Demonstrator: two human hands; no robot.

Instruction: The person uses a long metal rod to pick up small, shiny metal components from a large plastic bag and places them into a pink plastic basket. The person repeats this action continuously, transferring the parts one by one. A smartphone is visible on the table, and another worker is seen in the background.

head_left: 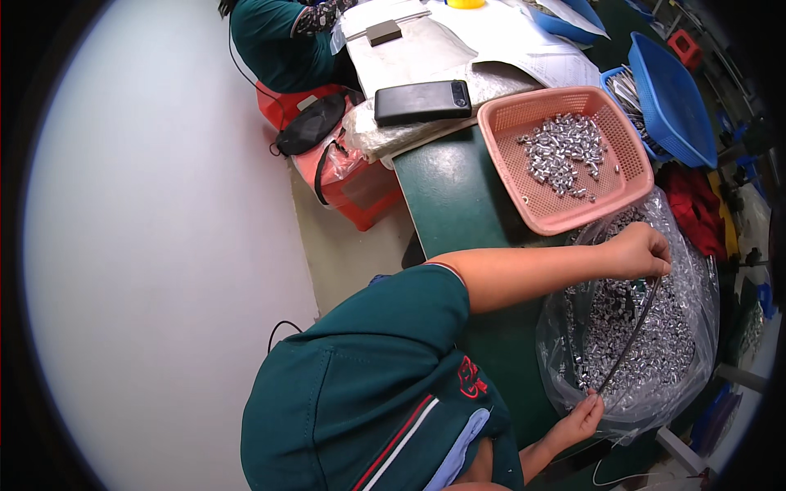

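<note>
My left hand (639, 250) pinches one end of a thin dark rod (629, 340). The other end is between the fingers of my right hand (578, 421), nearer the bottom of the view. The rod slants over a clear plastic bag (557, 360), which lies spread wide on the bench. Inside it are a great many small shiny metal pieces (667, 335), shaped like short tubes. Whether any pieces sit on the rod is too small to tell.
A pink perforated basket (512, 176) holds more metal pieces beside the bag on the green table (446, 192). Blue trays (671, 106) stand beyond it. A black phone-like device (422, 102) rests on wrapped sheets. Another person (274, 45) sits at the far end, near red-orange boxes (360, 192).
</note>
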